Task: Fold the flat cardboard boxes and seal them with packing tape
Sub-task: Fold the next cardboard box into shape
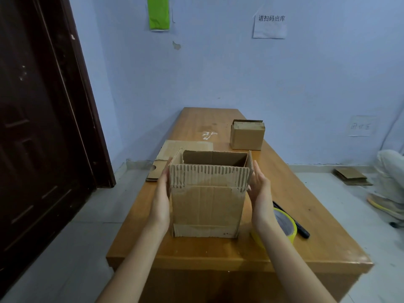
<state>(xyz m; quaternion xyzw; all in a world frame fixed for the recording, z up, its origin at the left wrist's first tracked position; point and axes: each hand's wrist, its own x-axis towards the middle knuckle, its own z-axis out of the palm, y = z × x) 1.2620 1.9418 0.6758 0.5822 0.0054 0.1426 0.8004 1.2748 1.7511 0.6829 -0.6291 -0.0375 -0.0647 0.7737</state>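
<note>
Here the erected cardboard box [207,206] stood open-topped near the wooden table's [306,237] front edge, between both hands. Left hand [162,195] and right hand [260,191] lay flat-fingered along its sides, probably touching. Yellow tape roll [286,226] sat just right, nearer the right hand.

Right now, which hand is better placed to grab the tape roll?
Right. The right hand is beside the box, directly above the yellow tape roll; the left hand is across the box.

Both hands [161,193] [260,189] flank the open box [207,206] on the table [306,215].
</note>
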